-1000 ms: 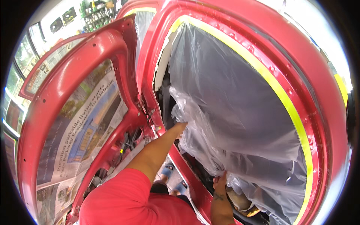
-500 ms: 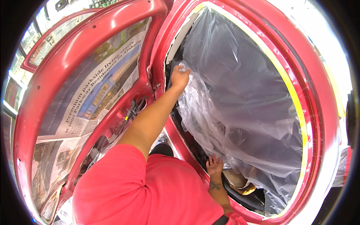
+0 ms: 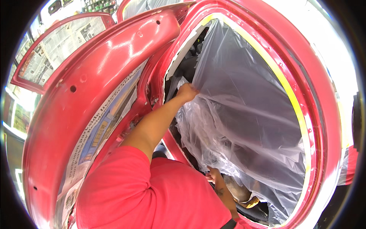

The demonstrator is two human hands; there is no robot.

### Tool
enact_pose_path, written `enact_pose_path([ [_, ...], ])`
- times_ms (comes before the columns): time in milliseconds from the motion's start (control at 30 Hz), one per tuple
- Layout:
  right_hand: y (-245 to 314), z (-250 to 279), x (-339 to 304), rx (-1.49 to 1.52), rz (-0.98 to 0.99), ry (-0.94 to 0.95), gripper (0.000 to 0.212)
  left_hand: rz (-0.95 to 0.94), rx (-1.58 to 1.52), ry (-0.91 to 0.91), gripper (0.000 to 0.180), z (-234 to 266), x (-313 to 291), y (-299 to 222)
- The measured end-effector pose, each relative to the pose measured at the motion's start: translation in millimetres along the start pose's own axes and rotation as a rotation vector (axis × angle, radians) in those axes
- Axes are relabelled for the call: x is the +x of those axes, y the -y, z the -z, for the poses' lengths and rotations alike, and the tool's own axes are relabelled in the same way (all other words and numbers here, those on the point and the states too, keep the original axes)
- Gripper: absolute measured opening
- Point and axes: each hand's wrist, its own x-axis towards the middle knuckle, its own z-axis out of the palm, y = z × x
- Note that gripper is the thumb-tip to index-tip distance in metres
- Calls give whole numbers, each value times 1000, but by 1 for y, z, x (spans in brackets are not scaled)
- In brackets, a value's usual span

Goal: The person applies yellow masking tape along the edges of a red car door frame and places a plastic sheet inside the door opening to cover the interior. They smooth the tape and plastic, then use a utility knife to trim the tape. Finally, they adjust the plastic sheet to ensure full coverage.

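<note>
A clear plastic sheet (image 3: pixel 248 107) hangs across the door opening of a red car body (image 3: pixel 318 126). Yellow masking tape (image 3: pixel 284 82) fixes its upper and right edge to the frame. My left hand (image 3: pixel 187 92) is closed on the sheet's left edge, pulling it into taut folds. Low down, my right hand (image 3: pixel 213 174) has its fingers curled at the sheet's bunched lower left edge and seems to pinch it; the fingertips are partly hidden. Between the sheet and the left side of the frame, a dark gap shows the car's inside.
A red car door (image 3: pixel 114 72) stands open close on my left, its window covered with newspaper (image 3: pixel 105 126). Farther left is another papered red panel (image 3: pixel 57 49). Below the sheet, a brownish object with a yellow edge (image 3: pixel 244 194) sits inside the car. Shelves (image 3: pixel 95 5) stand behind.
My left hand has moved slightly down and drawn the sheet tighter. My right hand has gone from spread fingers to curled ones, a little lower. The view has shifted, showing the door more edge-on.
</note>
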Motion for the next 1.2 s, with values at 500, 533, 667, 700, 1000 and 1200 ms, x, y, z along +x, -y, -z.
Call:
enact_pose_path([
  [500, 288, -102, -132, -1439, 1101, -631, 75, 231, 468, 265, 60, -9, -15, 112],
  [533, 278, -95, -112, -1484, 963, -471, 76, 210, 483, 259, 60, -9, -13, 127],
  [667, 257, -94, -148, -1772, 807, -227, 61, 109, 338, 71, 62, 6, -45, 102],
  [700, 261, -97, -171, -1687, 884, -170, 57, 70, 280, 1, 61, 15, -59, 87],
  [1000, 410, -127, -413, -974, 2129, -199, 13, -508, -392, -202, 36, 39, -22, 30],
  [1200, 527, -121, -493, -997, 2332, -902, 7, -345, -880, -48, 19, 50, -23, -10],
])
